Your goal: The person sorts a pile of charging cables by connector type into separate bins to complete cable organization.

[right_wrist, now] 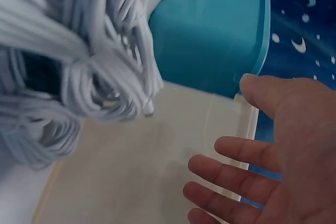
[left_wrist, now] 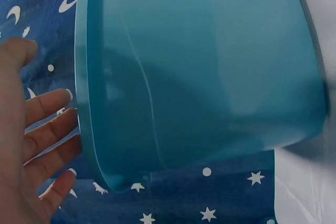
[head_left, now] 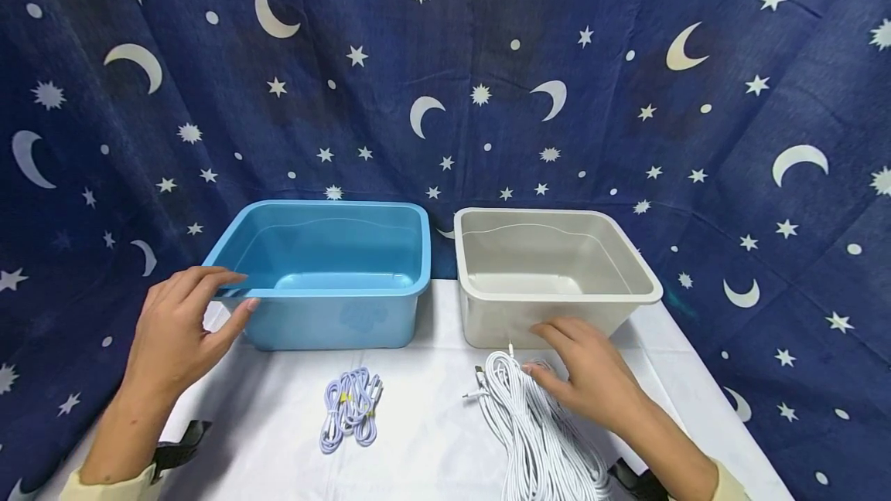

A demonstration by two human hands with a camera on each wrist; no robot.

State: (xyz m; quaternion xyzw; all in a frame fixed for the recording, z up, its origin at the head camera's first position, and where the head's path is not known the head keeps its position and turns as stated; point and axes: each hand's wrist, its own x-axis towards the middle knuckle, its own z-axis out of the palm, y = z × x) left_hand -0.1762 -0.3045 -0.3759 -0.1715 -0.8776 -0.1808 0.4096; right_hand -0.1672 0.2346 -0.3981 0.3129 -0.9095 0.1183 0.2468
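Observation:
At the front left corner of a blue plastic bin (head_left: 327, 323), my left hand (head_left: 174, 335) has its fingers spread and only loosely bent. In the left wrist view those fingertips come right at the bin's rim (left_wrist: 83, 77), and nothing is held. My right hand (head_left: 592, 377) hovers with relaxed fingers between a thick bundle of white cables (head_left: 536, 447) and the front wall of a beige bin (head_left: 487, 319). The right wrist view shows its thumb and fingers apart around bare space, with looped cables (right_wrist: 110, 77) alongside. Both bins stand upright, showing bare floors inside.
Two or so coiled lilac cables (head_left: 351, 408) with yellow ties lie on the white tablecloth (head_left: 418, 439) before the blue bin. Behind the bins hangs a dark blue curtain (head_left: 473, 45) with moons and stars. A narrow gap separates the two bins.

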